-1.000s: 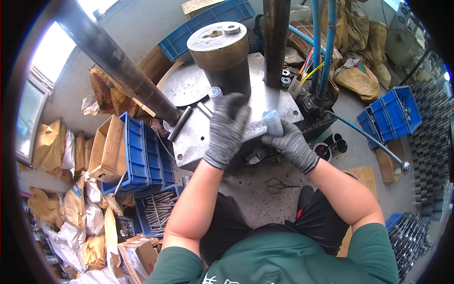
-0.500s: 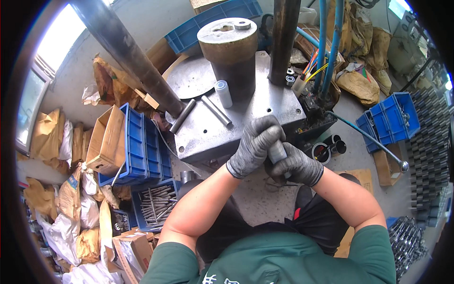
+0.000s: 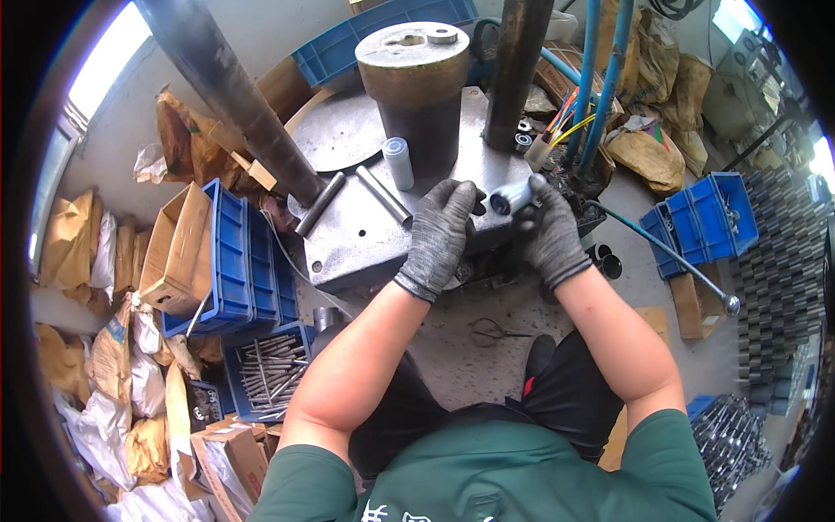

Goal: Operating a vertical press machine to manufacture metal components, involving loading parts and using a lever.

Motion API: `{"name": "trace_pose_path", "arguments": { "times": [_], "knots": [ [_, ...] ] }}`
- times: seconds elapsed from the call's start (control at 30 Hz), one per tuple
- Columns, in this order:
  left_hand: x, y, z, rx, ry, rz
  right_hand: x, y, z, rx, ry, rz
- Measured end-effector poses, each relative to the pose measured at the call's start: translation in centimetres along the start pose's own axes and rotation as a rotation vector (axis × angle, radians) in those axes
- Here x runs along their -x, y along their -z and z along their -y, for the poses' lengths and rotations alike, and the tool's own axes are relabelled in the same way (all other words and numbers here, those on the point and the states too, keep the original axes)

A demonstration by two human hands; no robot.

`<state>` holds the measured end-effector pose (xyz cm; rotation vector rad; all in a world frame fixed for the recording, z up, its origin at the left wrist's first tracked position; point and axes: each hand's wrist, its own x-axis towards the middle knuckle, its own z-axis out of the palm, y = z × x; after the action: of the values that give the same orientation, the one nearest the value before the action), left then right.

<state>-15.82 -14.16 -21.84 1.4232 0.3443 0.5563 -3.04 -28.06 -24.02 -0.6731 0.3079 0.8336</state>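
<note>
My gloved right hand (image 3: 557, 235) grips a short grey metal cylinder (image 3: 518, 193) near the front right of the steel press table (image 3: 348, 248). The cylinder is tilted, and a dark round opening in its end faces left. My gloved left hand (image 3: 439, 230) is just left of the cylinder, apart from it, with its fingers curled together. Whatever those fingers hold, if anything, is hidden. A light grey cylinder (image 3: 397, 163) stands upright on the table. Left of it lie two metal rods, a near one (image 3: 383, 196) and a farther-left one (image 3: 320, 204).
A thick ram-like column (image 3: 409, 83) bears a small ring (image 3: 442, 35) on top. Steel posts (image 3: 515, 78) flank it. At left are blue crates (image 3: 248, 252) and a bin of rods (image 3: 271, 370). A long-handled wrench (image 3: 670, 248) slants at right. Scissors (image 3: 497, 331) lie on the floor.
My hands have come apart and moved forward over the table edge. The cylinder, earlier between both hands, is now in my right hand, turned with its end showing.
</note>
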Motion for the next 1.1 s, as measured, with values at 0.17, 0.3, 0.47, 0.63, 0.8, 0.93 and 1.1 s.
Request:
{"name": "trace_pose_path", "arguments": {
  "times": [0.17,0.3,0.47,0.63,0.8,0.93,1.1],
  "knots": [
    [-0.8,0.6,0.7,0.315,0.283,-0.092,-2.8,-0.8,2.4,0.886,0.973,0.138],
    [-1.0,0.8,0.7,0.493,0.496,-0.161,-4.7,-0.4,2.0,1.691,1.339,0.208],
    [-0.9,1.0,0.3,0.574,0.567,-0.212,-5.3,0.0,1.4,1.622,1.156,0.131],
    [-0.9,1.0,0.0,0.592,0.594,-0.257,-4.1,-2.5,2.2,1.478,1.341,0.183],
    [-0.9,0.5,0.2,0.639,0.568,-0.282,0.0,-5.5,3.8,1.194,1.491,0.146],
    [-0.7,0.5,0.2,0.656,0.539,-0.235,2.8,-5.7,2.0,0.599,1.159,0.423],
    [-0.5,0.7,-0.6,0.653,0.522,-0.179,4.1,-3.9,-1.0,0.652,0.475,0.307]
  ]
}}
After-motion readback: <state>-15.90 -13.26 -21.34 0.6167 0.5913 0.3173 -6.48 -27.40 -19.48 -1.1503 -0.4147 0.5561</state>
